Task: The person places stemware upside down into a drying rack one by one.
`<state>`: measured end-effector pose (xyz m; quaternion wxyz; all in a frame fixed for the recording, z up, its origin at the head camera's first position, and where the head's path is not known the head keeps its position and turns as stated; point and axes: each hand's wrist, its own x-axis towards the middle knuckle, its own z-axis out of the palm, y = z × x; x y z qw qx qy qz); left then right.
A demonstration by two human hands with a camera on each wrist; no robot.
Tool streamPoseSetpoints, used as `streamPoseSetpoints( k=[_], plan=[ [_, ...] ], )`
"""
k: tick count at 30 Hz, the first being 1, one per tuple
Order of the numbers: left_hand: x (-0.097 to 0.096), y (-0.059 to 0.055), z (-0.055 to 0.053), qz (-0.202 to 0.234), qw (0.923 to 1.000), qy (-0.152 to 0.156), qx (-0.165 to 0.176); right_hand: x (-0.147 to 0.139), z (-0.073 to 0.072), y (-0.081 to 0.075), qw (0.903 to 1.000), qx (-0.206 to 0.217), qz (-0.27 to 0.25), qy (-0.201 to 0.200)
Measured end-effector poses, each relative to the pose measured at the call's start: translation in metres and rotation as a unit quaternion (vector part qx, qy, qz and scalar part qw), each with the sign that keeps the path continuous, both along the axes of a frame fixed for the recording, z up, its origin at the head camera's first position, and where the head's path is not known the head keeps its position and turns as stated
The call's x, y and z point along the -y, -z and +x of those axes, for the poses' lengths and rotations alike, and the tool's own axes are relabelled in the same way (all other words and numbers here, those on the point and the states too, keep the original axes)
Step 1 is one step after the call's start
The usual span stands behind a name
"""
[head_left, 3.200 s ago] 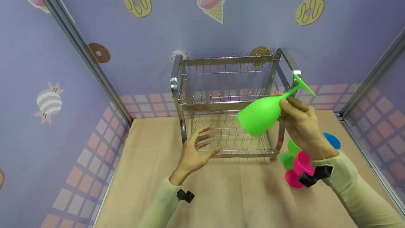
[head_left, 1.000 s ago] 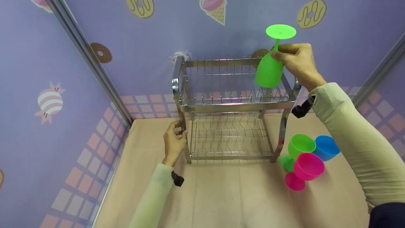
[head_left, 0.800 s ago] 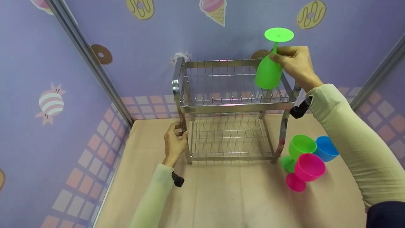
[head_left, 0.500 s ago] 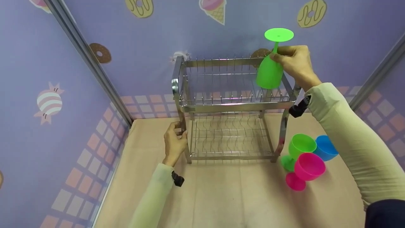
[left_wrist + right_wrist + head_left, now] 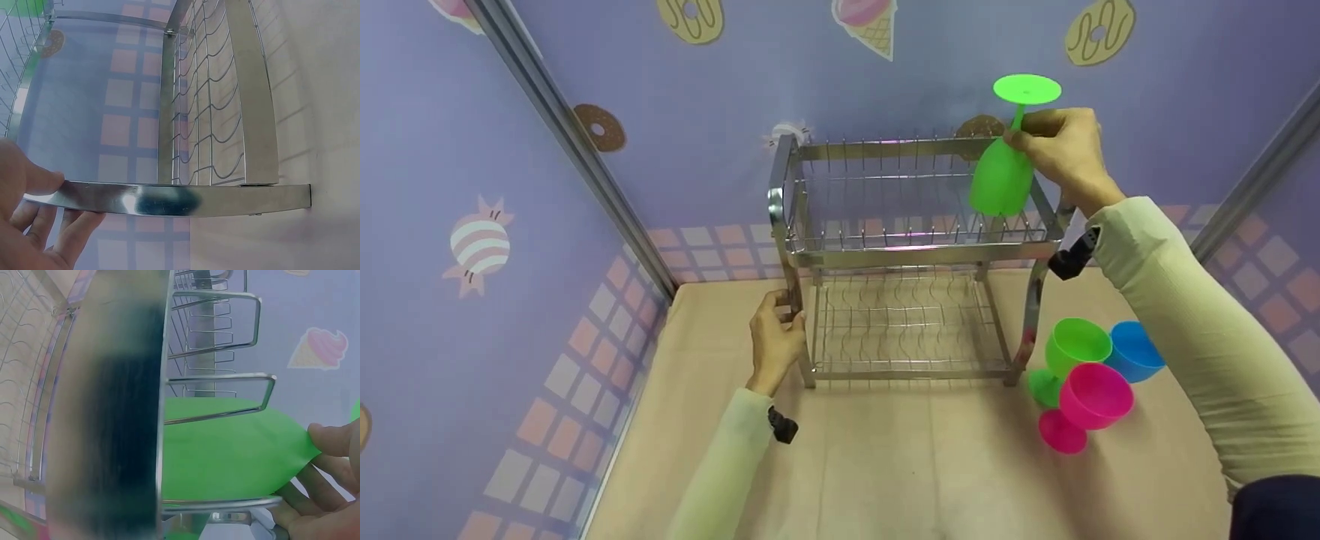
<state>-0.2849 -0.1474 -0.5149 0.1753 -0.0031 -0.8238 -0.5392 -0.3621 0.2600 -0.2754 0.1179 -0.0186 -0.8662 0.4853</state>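
Note:
A green plastic wine glass [image 5: 1002,180] is upside down at the right end of the upper tier of a metal dish rack [image 5: 922,256]. My right hand [image 5: 1065,150] pinches it where bowl meets stem, its foot up. In the right wrist view the glass's bowl [image 5: 236,450] lies behind the wire loops of the rack; the rim is hidden by the frame. My left hand [image 5: 776,337] grips the rack's left front leg. In the left wrist view the thumb is on one side of that leg [image 5: 140,198] and the fingers on the other.
To the right of the rack stand a second green goblet [image 5: 1078,346], a pink goblet [image 5: 1096,395] and a blue goblet [image 5: 1136,352], partly behind my right sleeve. The rack's lower tier [image 5: 907,322] has wavy wires. Patterned walls enclose the table [image 5: 877,465].
From holding the glass tilted in front of the rack, my right hand has raised and inverted it over the upper tier, then lowered it slightly. My left hand has moved onto the rack's leg.

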Motion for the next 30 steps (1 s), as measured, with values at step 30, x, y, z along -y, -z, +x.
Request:
streamPoseSetpoints(
  k=[30],
  plan=[
    [0.011,0.002,-0.004,-0.011,0.9997,0.023,-0.001,-0.071,0.125,0.038,0.9933,-0.100,-0.046,-0.037]
  ],
)
